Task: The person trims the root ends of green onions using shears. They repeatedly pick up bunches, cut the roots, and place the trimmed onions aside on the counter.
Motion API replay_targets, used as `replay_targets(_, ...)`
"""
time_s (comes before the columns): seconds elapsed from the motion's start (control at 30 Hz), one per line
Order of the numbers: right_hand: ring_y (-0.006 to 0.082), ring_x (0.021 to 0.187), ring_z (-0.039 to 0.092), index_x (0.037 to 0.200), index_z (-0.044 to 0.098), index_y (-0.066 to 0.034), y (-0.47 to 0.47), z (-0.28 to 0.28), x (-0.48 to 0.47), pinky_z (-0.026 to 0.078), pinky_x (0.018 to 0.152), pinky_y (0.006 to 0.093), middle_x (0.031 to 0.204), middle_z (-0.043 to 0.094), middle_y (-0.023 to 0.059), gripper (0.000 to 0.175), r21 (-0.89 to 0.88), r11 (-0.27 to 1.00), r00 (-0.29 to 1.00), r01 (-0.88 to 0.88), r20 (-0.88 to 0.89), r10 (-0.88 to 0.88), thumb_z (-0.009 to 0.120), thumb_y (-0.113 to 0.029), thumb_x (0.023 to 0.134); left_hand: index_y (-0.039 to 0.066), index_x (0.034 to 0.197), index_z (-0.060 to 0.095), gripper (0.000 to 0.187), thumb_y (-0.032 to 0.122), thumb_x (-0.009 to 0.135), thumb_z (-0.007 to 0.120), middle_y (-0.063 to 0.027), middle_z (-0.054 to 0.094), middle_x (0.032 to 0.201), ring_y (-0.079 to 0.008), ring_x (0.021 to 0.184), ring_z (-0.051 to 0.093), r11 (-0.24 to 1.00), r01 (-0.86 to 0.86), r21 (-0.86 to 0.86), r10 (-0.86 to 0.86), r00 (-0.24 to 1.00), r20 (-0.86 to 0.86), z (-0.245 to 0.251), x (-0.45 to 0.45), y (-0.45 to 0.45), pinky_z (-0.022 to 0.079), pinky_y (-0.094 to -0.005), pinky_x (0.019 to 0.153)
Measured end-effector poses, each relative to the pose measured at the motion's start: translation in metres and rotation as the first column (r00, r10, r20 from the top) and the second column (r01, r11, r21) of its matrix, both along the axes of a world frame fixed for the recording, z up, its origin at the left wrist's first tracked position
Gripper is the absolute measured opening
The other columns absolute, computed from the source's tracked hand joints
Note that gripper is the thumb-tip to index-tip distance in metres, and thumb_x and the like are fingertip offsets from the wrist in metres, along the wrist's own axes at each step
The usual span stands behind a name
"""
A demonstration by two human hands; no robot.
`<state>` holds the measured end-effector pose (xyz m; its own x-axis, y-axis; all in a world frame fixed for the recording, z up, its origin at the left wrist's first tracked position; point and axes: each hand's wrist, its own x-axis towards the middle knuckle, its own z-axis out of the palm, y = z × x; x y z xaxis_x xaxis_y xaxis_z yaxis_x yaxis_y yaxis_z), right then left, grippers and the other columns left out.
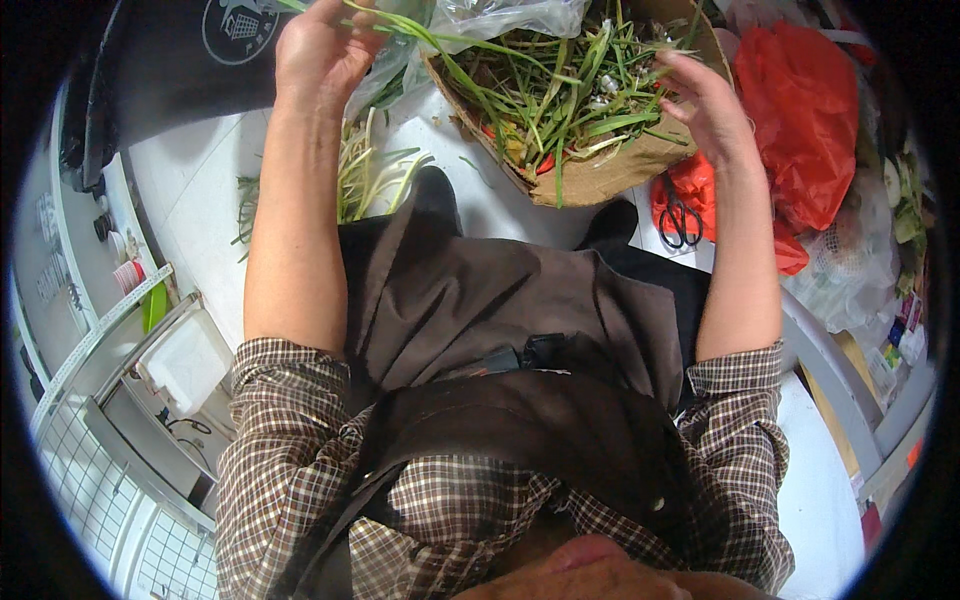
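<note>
At the top left, my left hand [330, 49] holds long green stalks [412, 28] that reach right over the cardboard box; its fingertips are partly cut off by the picture's edge. My right hand [705, 101] hovers at the box's right side, fingers spread and slightly curled, with nothing plainly held. The cardboard box [600, 180] holds a heap of green leaves and stalks [562, 90], with some red and yellow bits among them. Pale-stemmed green stalks [360, 165] lie on the floor beyond my left forearm.
Black-handled scissors [681, 225] lie by a red plastic bag [799, 124] on the right. Clear plastic bags [510, 16] touch the box's far side. A dark bin [180, 67] stands at the top left. Wire-grid shelving [90, 480] and a white container [186, 364] are at the left.
</note>
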<state>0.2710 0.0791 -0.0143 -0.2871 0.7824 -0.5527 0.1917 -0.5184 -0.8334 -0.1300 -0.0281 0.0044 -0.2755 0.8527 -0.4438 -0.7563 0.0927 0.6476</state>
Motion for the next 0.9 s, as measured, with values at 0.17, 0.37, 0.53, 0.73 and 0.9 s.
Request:
replay_targets(0.17,0.0146,0.110,0.059,0.129,0.063,-0.0044,-0.011,0.011,-0.023,0.044,0.095,0.0297,0.118,0.066,0.0056,0.050,0.294,0.919,0.919,-0.261,0.366,0.145,0.068,-0.037,0.090,0.005,0.090,0.057,0.012,0.014,0.096,0.053,-0.0063,0.057,0.080,-0.0163,0.066,0.053,0.998,-0.060,-0.031,0.059,0.998,-0.026,-0.007,-0.003,-0.001,0.046,-0.0278,0.059)
replay_targets(0.37,0.0073,0.095,0.062,0.124,0.066,-0.0039,-0.023,0.029,-0.039,0.047,0.080,0.0198,0.108,0.069,0.0048,0.039,0.191,0.949,0.964,-0.249,-0.048,0.263,0.063,-0.031,0.097,0.003,0.091,0.056,0.006,0.008,0.093,0.055,-0.0093,0.057,0.083,-0.0178,0.069,0.054,0.999,-0.035,-0.019,0.034,0.998,-0.052,-0.007,0.008,0.003,0.047,-0.0266,0.060)
replay_targets(0.53,0.0079,0.089,0.063,0.118,0.070,-0.0063,-0.050,0.047,-0.069,0.046,0.079,0.0208,0.102,0.071,0.0021,0.044,0.139,0.916,0.907,-0.376,-0.148,0.394,0.061,-0.043,0.096,0.001,0.094,0.056,0.006,0.007,0.092,0.056,-0.0103,0.058,0.087,-0.0179,0.069,0.055,0.996,-0.048,-0.071,0.045,0.998,-0.047,-0.001,0.036,0.006,0.047,-0.0262,0.058)
replay_targets(0.73,0.0041,0.071,0.052,0.104,0.072,-0.0028,-0.068,0.053,-0.081,0.042,0.068,0.0202,0.080,0.064,-0.0022,0.029,0.170,0.880,0.886,-0.443,-0.065,0.459,0.066,-0.029,0.094,0.002,0.086,0.059,0.018,0.018,0.092,0.059,-0.0087,0.057,0.076,-0.0190,0.063,0.053,0.978,0.125,-0.164,-0.162,0.959,-0.232,0.002,0.064,0.010,0.045,-0.0314,0.057)
replay_targets(0.9,0.0040,0.065,0.046,0.084,0.071,-0.0034,-0.058,0.039,-0.075,0.035,0.060,0.0220,0.071,0.058,-0.0036,0.020,0.202,0.911,0.932,-0.360,0.026,0.362,0.063,-0.021,0.086,0.004,0.086,0.058,0.015,0.018,0.093,0.060,-0.0064,0.057,0.077,-0.0176,0.063,0.053,0.954,0.265,-0.137,-0.292,0.925,-0.245,0.018,0.078,0.007,0.044,-0.0316,0.059)
